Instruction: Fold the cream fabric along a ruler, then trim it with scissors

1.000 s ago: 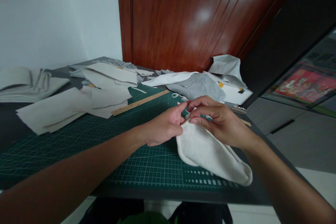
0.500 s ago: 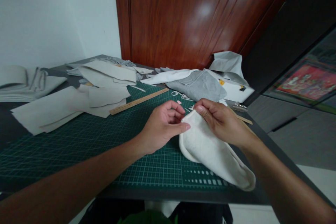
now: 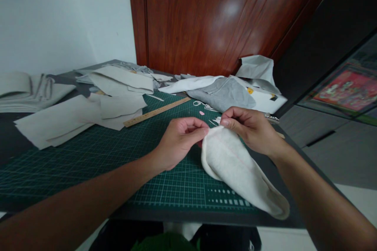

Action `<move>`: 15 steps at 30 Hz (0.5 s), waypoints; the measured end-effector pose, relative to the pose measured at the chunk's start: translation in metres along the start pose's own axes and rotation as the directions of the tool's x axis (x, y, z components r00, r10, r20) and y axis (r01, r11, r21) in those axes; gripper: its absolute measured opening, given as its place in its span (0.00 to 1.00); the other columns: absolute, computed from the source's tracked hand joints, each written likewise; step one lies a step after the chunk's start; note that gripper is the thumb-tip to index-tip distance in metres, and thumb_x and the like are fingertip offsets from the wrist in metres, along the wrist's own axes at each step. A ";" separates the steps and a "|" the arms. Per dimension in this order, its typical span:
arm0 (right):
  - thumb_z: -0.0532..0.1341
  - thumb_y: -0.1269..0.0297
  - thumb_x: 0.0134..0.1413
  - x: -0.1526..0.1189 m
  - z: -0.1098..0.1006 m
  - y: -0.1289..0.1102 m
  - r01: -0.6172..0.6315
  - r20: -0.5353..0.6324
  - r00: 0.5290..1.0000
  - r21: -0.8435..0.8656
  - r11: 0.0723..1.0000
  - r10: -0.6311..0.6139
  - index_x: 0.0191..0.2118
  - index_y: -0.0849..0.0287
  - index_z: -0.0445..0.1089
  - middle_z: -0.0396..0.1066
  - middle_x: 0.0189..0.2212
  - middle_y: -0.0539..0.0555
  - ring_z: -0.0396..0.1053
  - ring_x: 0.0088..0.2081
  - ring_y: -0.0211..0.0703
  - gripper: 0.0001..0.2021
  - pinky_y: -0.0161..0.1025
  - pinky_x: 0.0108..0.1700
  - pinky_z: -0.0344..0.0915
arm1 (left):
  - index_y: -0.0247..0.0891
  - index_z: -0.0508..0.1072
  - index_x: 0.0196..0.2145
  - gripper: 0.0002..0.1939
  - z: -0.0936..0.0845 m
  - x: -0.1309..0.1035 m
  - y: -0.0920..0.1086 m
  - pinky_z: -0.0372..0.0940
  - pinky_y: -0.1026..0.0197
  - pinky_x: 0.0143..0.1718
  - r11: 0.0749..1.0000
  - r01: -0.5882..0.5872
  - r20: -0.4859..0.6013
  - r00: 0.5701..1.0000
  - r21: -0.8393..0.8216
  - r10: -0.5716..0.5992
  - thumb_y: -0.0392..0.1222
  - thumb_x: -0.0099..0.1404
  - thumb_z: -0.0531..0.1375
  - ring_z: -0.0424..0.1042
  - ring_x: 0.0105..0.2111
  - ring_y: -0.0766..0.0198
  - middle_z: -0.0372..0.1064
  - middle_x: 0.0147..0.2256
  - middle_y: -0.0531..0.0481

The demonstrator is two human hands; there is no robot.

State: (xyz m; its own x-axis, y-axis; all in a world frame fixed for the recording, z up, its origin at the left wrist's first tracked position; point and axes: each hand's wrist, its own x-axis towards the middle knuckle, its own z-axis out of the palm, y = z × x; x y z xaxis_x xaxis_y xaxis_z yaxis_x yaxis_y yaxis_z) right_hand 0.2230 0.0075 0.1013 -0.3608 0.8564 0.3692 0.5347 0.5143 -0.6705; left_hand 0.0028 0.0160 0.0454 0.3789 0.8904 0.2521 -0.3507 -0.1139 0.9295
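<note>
A cream-white fabric piece (image 3: 235,164) with a rolled edge hangs between my hands, over the green cutting mat (image 3: 176,192). My left hand (image 3: 185,139) pinches its upper left corner between thumb and forefinger. At the top edge, a little to the right, my right hand (image 3: 247,128) grips the cloth with thumb and fingers. The lower end of the fabric reaches toward the mat's front right corner and the dark table edge.
A wooden ruler (image 3: 157,112) lies across the mat, beside cream fabric sheets (image 3: 59,119). Folded cloth (image 3: 17,92) sits far left. Grey fabric (image 3: 226,94), a white box (image 3: 269,102) and small white scraps (image 3: 217,120) are behind my hands.
My left thumb and fingers have closed on the fabric's corner, where they were apart before. The right hand has shifted slightly, and the top edge is now stretched between both hands.
</note>
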 end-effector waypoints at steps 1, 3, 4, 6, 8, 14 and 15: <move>0.65 0.53 0.71 0.000 0.000 -0.001 0.005 0.000 1.000 -0.016 1.000 -0.005 0.35 0.57 0.73 0.66 0.27 0.46 0.60 0.29 0.39 0.15 0.36 0.30 0.55 | 0.33 0.80 0.32 0.07 0.000 0.000 0.000 0.65 0.63 0.33 1.000 0.011 0.005 1.000 -0.015 -0.011 0.40 0.60 0.71 0.70 0.30 0.67 0.75 0.29 0.51; 0.64 0.52 0.72 0.000 0.000 -0.002 0.011 0.019 1.000 -0.017 1.000 -0.010 0.35 0.57 0.72 0.65 0.26 0.46 0.60 0.29 0.39 0.16 0.36 0.30 0.55 | 0.33 0.80 0.31 0.08 0.001 -0.001 0.000 0.65 0.63 0.33 0.998 0.041 0.016 0.999 -0.053 -0.041 0.42 0.60 0.71 0.70 0.30 0.67 0.74 0.29 0.51; 0.65 0.52 0.70 0.000 0.000 -0.003 0.009 0.044 0.999 0.003 1.000 -0.010 0.36 0.57 0.72 0.65 0.27 0.46 0.60 0.29 0.39 0.15 0.35 0.29 0.56 | 0.33 0.79 0.31 0.09 0.001 -0.001 0.000 0.65 0.63 0.33 0.996 0.057 0.022 0.998 -0.072 -0.056 0.42 0.59 0.72 0.70 0.30 0.67 0.74 0.29 0.51; 0.70 0.52 0.65 -0.001 0.000 -0.005 0.010 0.108 0.994 0.065 0.998 -0.017 0.39 0.57 0.73 0.69 0.31 0.48 0.63 0.30 0.39 0.14 0.35 0.30 0.59 | 0.33 0.79 0.31 0.10 0.001 -0.002 0.000 0.65 0.63 0.33 0.992 0.082 0.029 0.996 -0.097 -0.080 0.43 0.59 0.72 0.70 0.30 0.67 0.74 0.30 0.51; 0.75 0.54 0.59 -0.001 0.001 -0.006 0.014 0.148 0.989 0.121 0.993 -0.032 0.42 0.57 0.75 0.74 0.36 0.50 0.67 0.34 0.41 0.15 0.36 0.34 0.63 | 0.33 0.79 0.30 0.11 0.001 -0.002 0.000 0.64 0.63 0.32 0.989 0.096 0.033 0.995 -0.110 -0.093 0.43 0.58 0.73 0.70 0.30 0.67 0.73 0.29 0.51; 0.69 0.51 0.67 0.002 0.003 -0.008 0.035 0.111 0.993 0.102 0.994 -0.047 0.35 0.60 0.78 0.73 0.29 0.50 0.65 0.30 0.39 0.16 0.35 0.31 0.61 | 0.32 0.79 0.32 0.12 -0.001 -0.001 -0.001 0.65 0.64 0.33 0.976 0.145 0.101 0.986 -0.164 -0.130 0.43 0.58 0.74 0.71 0.29 0.68 0.74 0.28 0.52; 0.67 0.49 0.68 0.003 0.004 -0.008 0.029 0.117 0.992 0.081 0.996 -0.039 0.34 0.60 0.77 0.70 0.27 0.48 0.63 0.28 0.38 0.18 0.35 0.28 0.58 | 0.32 0.78 0.32 0.12 -0.002 0.000 -0.001 0.65 0.64 0.32 0.974 0.154 0.113 0.984 -0.168 -0.136 0.42 0.58 0.74 0.71 0.28 0.68 0.73 0.28 0.52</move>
State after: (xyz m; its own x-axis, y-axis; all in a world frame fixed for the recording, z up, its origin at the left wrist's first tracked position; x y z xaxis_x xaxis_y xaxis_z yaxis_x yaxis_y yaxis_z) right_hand 0.2146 0.0056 0.1056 -0.4679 0.8249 0.3171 0.4606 0.5339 -0.7091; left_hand 0.0015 0.0167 0.0435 0.5176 0.8419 0.1525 -0.4271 0.0998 0.8987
